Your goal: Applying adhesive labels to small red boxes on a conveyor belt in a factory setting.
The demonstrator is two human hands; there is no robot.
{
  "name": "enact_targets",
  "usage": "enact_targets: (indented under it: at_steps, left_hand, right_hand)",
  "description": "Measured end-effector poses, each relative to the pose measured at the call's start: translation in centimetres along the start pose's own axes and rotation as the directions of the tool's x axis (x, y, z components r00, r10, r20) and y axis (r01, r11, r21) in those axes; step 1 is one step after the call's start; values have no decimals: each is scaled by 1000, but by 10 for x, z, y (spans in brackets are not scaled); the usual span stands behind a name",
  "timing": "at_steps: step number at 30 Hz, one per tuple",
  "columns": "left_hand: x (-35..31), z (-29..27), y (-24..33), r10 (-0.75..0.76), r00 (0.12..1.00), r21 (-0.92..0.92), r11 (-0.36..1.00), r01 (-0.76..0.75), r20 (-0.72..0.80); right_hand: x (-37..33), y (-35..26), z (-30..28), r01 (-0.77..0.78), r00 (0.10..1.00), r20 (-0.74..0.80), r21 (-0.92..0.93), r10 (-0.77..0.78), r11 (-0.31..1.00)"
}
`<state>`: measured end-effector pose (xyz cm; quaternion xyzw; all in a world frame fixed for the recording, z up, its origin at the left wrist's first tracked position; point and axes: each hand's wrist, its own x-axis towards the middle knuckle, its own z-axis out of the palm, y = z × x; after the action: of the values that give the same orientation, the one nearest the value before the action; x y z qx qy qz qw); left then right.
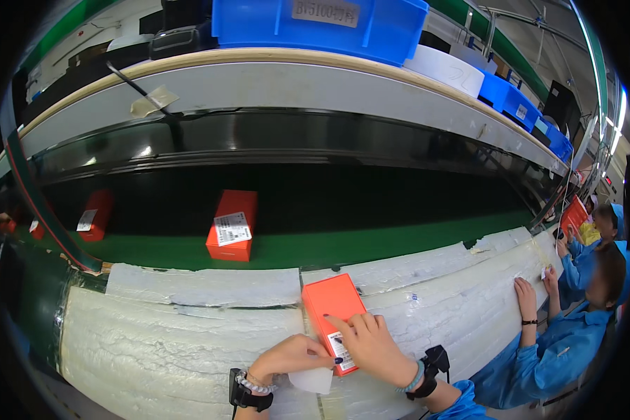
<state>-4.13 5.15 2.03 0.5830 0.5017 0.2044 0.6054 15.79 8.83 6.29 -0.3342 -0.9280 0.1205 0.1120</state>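
In front of me a red box (334, 297) lies on the pale, film-covered work surface. A white printed label (341, 350) sits on its near end. My right hand (375, 348) rests over the box from the right, index finger stretched across the top and the other fingers apart, thumb close to the label. At the near left corner of the box, my left hand (294, 358) is closed in a pinch, its fingertips by the label's edge. From under those fingers hangs a blank white slip of paper (311, 380).
Beyond the surface runs a green conveyor belt (287, 248) carrying a labelled red box (232, 203) and more red boxes (96, 217) at left. A shelf (280, 77) above holds a blue bin (315, 31). At right, co-workers in blue (567, 357) reach over the same surface.
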Motion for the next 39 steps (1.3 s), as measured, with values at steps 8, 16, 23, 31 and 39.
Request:
enact_targets:
  at_steps: [8,16,23,31,39]
  left_hand:
    - [-35,-31,10,76,966,-549,810,-205,-249]
    - [-25,-34,-8,48,794,-544,703,-458,-606]
    - [-13,-31,-14,-93,524,-437,683,-585,-847]
    - [-8,-29,-11,-171,459,-448,655,-608,-872]
    - [-14,-31,-9,-157,501,-485,602,-635,-851]
  right_hand:
    - [18,6,18,251,964,-72,-74,-257,965]
    - [-54,142,-15,-222,964,-187,-178,188,959]
    - [1,146,-26,-244,913,-388,-280,123,928]
    - [186,28,58,-90,925,-365,61,106,994]
    - [231,4,82,-371,840,-470,-134,271,919]
